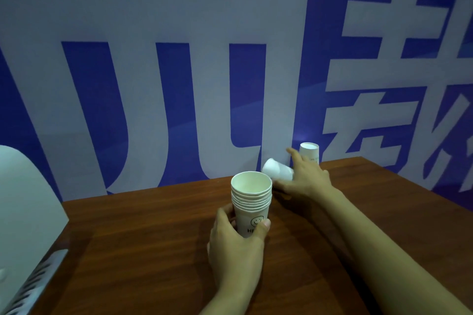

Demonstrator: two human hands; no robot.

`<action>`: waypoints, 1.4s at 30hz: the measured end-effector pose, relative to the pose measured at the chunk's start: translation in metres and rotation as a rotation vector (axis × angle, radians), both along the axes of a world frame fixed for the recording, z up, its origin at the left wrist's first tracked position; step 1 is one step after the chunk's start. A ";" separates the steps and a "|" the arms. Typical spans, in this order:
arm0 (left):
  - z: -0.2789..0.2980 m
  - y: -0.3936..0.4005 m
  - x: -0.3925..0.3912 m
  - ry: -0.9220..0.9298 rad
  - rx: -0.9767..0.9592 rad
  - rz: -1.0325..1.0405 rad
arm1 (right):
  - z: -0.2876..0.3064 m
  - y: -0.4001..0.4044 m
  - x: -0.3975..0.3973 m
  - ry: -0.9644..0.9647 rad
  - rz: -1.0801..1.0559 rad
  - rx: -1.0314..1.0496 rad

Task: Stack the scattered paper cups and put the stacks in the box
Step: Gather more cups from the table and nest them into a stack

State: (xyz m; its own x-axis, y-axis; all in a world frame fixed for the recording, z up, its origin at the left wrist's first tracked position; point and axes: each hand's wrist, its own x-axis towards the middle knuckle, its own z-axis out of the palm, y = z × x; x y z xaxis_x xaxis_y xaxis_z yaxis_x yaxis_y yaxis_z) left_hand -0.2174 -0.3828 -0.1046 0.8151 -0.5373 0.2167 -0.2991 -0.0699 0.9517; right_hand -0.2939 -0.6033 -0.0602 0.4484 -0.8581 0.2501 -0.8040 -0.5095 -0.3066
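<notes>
An upright stack of several white paper cups [251, 197] with a smiley print stands on the brown table [158, 250], and my left hand [235, 240] is wrapped around its lower part. Behind it, my right hand [305, 178] grips a single white cup [277, 169] that lies tilted, its bottom pointing up and left. Another cup [309, 151] stands upside down by the wall, just beyond my right hand's fingers. The white box [28, 199] shows at the left edge, its flap raised.
A blue banner with big white characters [179, 71] forms the wall right behind the table's far edge. A striped white surface [33, 281] lies at the lower left beside the box.
</notes>
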 end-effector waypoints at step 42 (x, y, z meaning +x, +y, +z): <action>0.001 0.000 -0.001 0.005 0.043 0.013 | 0.082 0.053 -0.008 -0.551 0.434 0.300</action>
